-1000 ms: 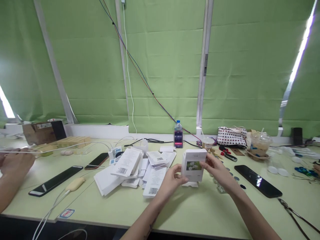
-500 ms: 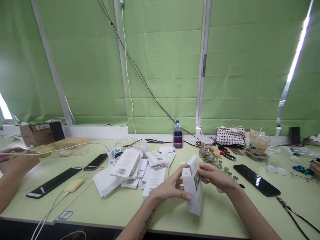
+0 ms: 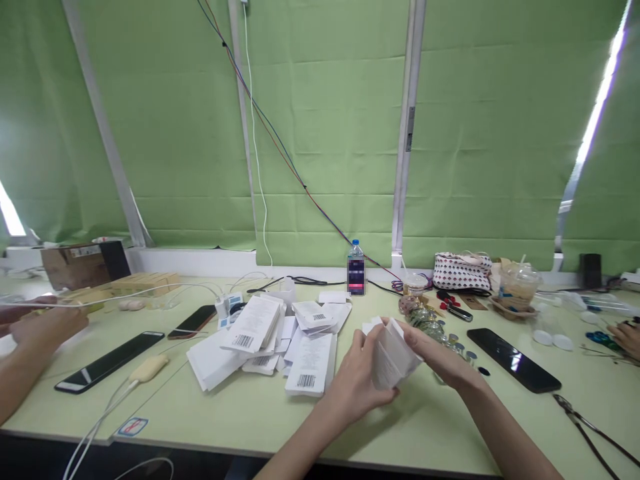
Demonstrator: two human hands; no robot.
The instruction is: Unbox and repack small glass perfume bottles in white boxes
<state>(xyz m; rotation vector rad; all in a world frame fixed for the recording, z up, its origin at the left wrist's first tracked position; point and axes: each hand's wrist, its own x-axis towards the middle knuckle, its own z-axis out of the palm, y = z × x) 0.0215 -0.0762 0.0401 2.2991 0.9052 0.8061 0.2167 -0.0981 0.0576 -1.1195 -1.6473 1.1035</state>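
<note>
Between my two hands, above the front of the table, is a small white cardboard box [image 3: 395, 357], tilted and a little blurred. My left hand [image 3: 357, 373] is wrapped round its left side, with the thumb underneath. The fingers of my right hand [image 3: 433, 350] grip its upper right edge. Left of my hands lies a loose pile of flat white boxes [image 3: 255, 327], several showing printed text and barcodes. Behind my right hand runs a row of small shiny round pieces [image 3: 427, 323].
A black phone [image 3: 515, 360] and pliers [image 3: 575, 413] lie at right. A water bottle [image 3: 356, 270] and a drink cup [image 3: 517, 287] stand behind. More phones [image 3: 110, 360] and white cables [image 3: 97, 420] are at left. Other people's hands [image 3: 47, 330] show at both sides.
My hands have turned the white box over and tilted it, so its printed back faces me. My left hand has moved right and its grip has shifted.
</note>
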